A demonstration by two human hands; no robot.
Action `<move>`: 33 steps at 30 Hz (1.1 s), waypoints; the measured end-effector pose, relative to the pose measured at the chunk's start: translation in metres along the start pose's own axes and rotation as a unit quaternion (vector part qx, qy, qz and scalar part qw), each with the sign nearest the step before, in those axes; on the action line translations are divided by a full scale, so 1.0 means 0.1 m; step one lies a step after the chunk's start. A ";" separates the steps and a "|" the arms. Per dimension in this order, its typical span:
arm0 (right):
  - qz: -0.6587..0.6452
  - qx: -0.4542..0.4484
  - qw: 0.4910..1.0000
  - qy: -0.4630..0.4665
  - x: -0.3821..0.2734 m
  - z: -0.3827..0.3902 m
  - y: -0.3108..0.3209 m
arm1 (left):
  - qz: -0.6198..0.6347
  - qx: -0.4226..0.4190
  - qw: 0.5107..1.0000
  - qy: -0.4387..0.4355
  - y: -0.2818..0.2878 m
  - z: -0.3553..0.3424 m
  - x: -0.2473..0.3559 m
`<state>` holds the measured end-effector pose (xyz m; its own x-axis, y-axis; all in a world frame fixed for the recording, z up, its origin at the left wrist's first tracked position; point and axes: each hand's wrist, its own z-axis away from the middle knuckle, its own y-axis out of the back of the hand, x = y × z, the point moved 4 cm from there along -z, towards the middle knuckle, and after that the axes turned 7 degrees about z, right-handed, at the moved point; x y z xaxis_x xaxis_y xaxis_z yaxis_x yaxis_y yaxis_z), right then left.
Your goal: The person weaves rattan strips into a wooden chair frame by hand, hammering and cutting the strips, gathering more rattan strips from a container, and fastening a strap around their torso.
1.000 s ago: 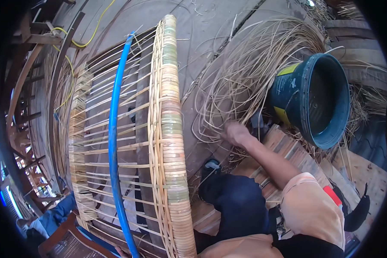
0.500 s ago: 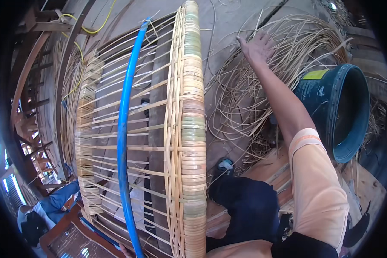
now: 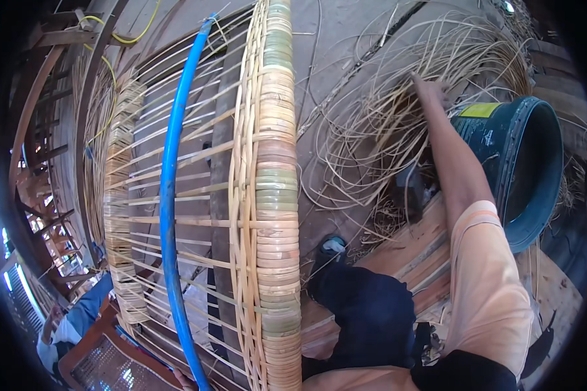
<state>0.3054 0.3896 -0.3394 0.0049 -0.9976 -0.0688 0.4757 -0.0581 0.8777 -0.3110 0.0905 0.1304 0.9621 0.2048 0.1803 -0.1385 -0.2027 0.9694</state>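
I see my right hand (image 3: 432,90) stretched far out in front of me into a loose pile of rattan strips (image 3: 398,124), which lies on the plank floor (image 3: 336,39) to the right of the big frame and just left of the bucket. The hand rests on the upper part of the pile, fingers curled down among the pale strands; I cannot tell whether they are clenched on a strand or only touching, since the strips hide the fingertips. My forearm runs straight from the peach sleeve (image 3: 486,274) up to the pile, passing just beside the bucket (image 3: 522,169), a dark teal one lying tilted with its mouth facing right and a yellow label near its rim. My left hand is not visible, so I cannot say how its fingers stand. To the left of the pile stands the frame (image 3: 267,195), a large woven piece with a thick band of wound cane in tan and green along its near edge and thin slats crossing behind it. 1 blue hoop (image 3: 169,195) curves along the frame's left part. My knee in dark trousers (image 3: 365,313) is bent below the pile, beside wooden boards (image 3: 411,247). At the lower left, another person's sleeve (image 3: 85,313) shows near a chair (image 3: 104,365).
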 end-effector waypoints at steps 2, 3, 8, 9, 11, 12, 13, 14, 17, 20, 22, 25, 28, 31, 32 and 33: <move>-0.030 0.020 0.999 0.011 -0.05 0.01 -0.15 | 0.007 0.000 0.999 0.037 0.02 0.01 -0.01; -0.048 -0.003 0.999 0.014 -0.10 0.00 -0.21 | 0.016 0.002 0.997 0.076 0.03 0.01 -0.04; -0.026 -0.012 1.000 -0.009 -0.20 0.01 -0.23 | 0.031 0.007 0.997 0.064 0.02 0.00 -0.04; -0.031 -0.015 0.999 -0.007 -0.17 -0.01 -0.23 | 0.032 0.007 0.997 0.065 0.01 -0.01 -0.04; -0.010 0.015 1.000 -0.016 -0.08 -0.08 -0.26 | 0.020 0.005 0.997 0.075 -0.01 -0.02 -0.04; -0.013 0.022 1.000 -0.002 0.01 -0.14 -0.28 | 0.022 0.009 0.997 0.075 -0.01 -0.02 -0.04; -0.014 0.044 0.999 0.005 0.09 -0.22 -0.30 | 0.039 0.012 0.999 0.034 -0.01 -0.03 -0.01; -0.058 0.024 0.998 -0.020 0.14 -0.32 -0.37 | 0.055 0.011 0.998 -0.004 0.00 -0.01 0.01; 0.020 -0.016 1.000 -0.004 0.25 -0.56 -0.49 | 0.241 0.059 0.923 0.293 0.02 0.16 -0.34; -0.302 -0.226 0.926 0.031 0.31 -0.49 -0.57 | 0.219 0.062 0.946 0.228 0.08 0.24 -0.56; -0.414 -0.324 0.851 0.002 0.28 -0.26 -0.44 | 0.264 0.046 0.947 0.179 0.06 0.23 -0.70; -0.498 -0.344 0.795 0.042 0.18 0.15 0.09 | 0.292 0.104 0.910 0.276 0.03 0.30 -0.82; -0.547 -0.448 0.693 0.142 0.00 0.56 0.81 | 0.118 0.104 0.987 -0.022 0.02 0.21 -0.42; -0.561 -0.399 0.689 0.225 -0.07 0.75 1.71 | 0.207 0.157 0.964 0.049 0.01 0.23 -0.31; -0.575 -0.384 0.684 0.231 -0.06 0.76 2.03 | 0.216 0.157 0.962 0.045 0.03 0.22 -0.29; -0.592 -0.381 0.669 0.237 -0.07 0.78 2.33 | 0.189 0.105 0.976 0.023 0.01 0.21 -0.27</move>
<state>0.3477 0.3803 -0.0972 -0.5801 -0.1342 -0.8034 0.7026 -0.5814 -0.4102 -0.3319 0.0647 0.1233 0.8390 0.1187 0.5310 -0.4261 -0.4638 0.7768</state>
